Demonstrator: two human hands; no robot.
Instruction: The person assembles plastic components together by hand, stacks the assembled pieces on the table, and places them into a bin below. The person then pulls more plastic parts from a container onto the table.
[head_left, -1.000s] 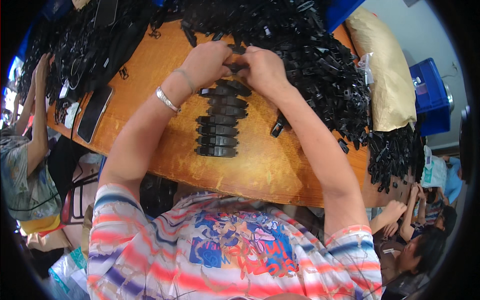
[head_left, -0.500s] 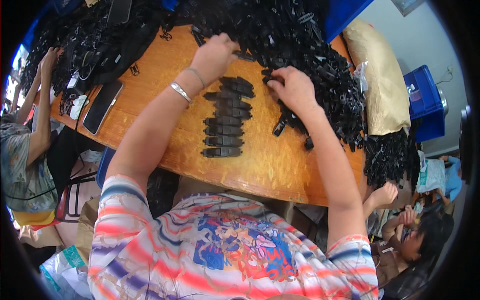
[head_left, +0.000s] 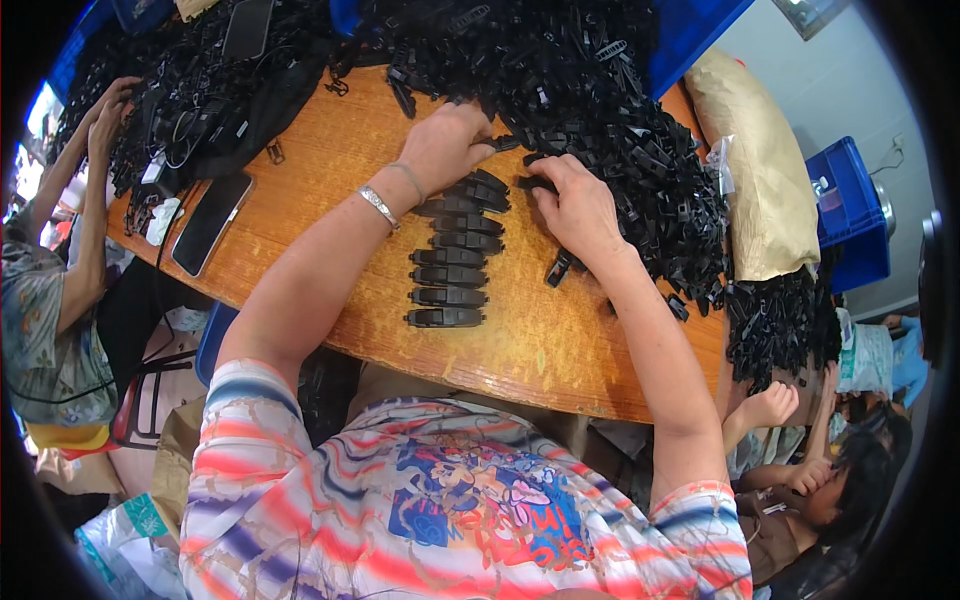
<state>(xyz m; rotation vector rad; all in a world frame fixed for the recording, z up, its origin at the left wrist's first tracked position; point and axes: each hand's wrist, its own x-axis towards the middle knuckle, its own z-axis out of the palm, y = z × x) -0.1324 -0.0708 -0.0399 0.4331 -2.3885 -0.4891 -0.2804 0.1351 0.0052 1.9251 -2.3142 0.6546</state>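
Observation:
A stack of black plastic clip-like parts (head_left: 446, 275) lies in a column on the wooden table (head_left: 370, 300), one part above another. Just beyond its far end, my left hand (head_left: 447, 148) is closed at the fingertips, with a small black plastic part (head_left: 507, 143) showing there. To its right, my right hand (head_left: 580, 205) pinches another black plastic part (head_left: 537, 181) between thumb and fingers, beside the big heap of black parts (head_left: 660, 190). One loose black part (head_left: 558, 268) lies under my right wrist. My fingertips partly hide what they hold.
A dark phone (head_left: 212, 225) lies at the left, by another black heap (head_left: 190, 110) where a co-worker's hands (head_left: 110, 105) are busy. A tan sack (head_left: 755, 165) and blue crates (head_left: 850, 210) stand at the right. Another person's hand (head_left: 770, 407) shows at lower right.
My left hand has drawn back slightly toward me, near the column's far end. My right hand has shifted a little left and nearer, with a black part visible in its fingers.

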